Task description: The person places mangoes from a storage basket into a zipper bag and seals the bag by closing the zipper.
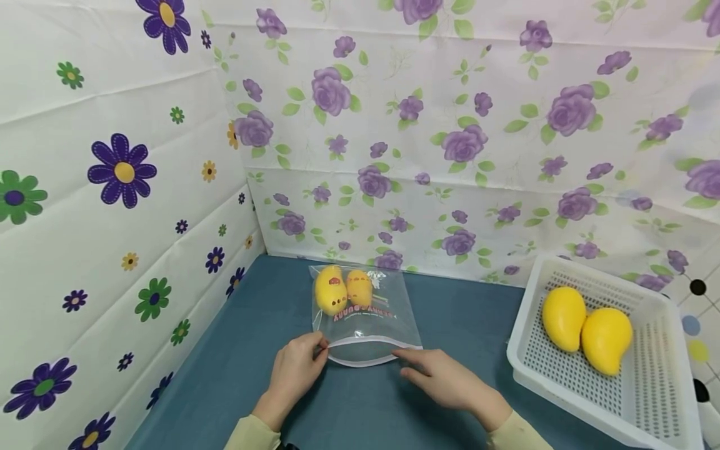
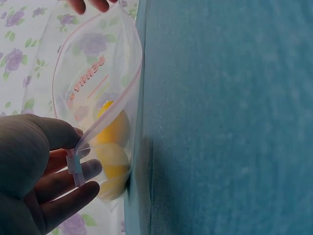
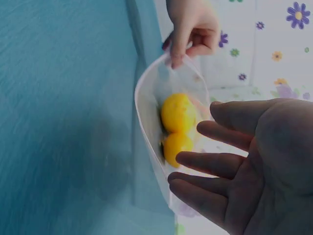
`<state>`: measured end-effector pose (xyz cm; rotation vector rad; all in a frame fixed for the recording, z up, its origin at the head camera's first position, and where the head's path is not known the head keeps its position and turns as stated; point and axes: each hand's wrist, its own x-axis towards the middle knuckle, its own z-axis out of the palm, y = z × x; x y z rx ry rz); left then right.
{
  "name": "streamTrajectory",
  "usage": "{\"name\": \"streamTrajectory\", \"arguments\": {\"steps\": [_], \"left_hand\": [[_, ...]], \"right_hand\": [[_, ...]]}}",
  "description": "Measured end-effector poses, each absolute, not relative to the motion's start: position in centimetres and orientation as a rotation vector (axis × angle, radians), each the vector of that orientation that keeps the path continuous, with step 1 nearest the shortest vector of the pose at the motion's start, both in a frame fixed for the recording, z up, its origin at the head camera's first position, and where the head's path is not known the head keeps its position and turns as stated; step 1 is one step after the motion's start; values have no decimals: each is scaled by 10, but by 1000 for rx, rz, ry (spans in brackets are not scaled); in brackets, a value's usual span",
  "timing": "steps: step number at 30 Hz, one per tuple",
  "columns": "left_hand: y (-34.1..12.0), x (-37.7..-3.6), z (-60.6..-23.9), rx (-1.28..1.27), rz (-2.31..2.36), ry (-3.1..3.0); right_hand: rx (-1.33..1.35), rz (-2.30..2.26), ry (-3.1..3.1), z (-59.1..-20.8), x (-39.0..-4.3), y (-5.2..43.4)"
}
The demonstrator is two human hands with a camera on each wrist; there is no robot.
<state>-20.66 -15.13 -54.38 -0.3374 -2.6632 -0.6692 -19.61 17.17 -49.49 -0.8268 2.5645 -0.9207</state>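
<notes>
A clear zip bag (image 1: 396,312) with printed lettering lies on the table, its mouth facing me and spread apart. Two yellow mangoes (image 1: 330,290) rest side by side deep inside it. My left hand (image 1: 295,372) pinches the left corner of the mouth between thumb and fingers. In the left wrist view a small pale slider (image 2: 74,165) sits at that corner. At the other end of the mouth is my right hand (image 1: 444,378), fingers extended with the tips right at the rim. The right wrist view shows that palm with nothing gripped in it.
To the right stands a white perforated basket (image 1: 517,353) holding two more mangoes (image 1: 564,319). The blue-green tabletop (image 1: 225,362) meets a flowered cloth wall (image 1: 416,150) behind the bag and another flowered wall (image 1: 84,250) on the left.
</notes>
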Motion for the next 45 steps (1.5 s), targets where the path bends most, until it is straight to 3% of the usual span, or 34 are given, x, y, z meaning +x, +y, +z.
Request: {"name": "streamTrajectory", "arguments": {"steps": [19, 26, 45], "left_hand": [[-150, -205, -547, -316, -686, -2639], [-151, -206, -546, -319, -684, -2671], [-157, -204, -546, -260, -709, -2694]], "right_hand": [[-575, -1315, 2814, -478, -167, 236], [-357, -1512, 2863, -468, -158, 258], [-166, -1467, 3087, -464, -149, 320]]}}
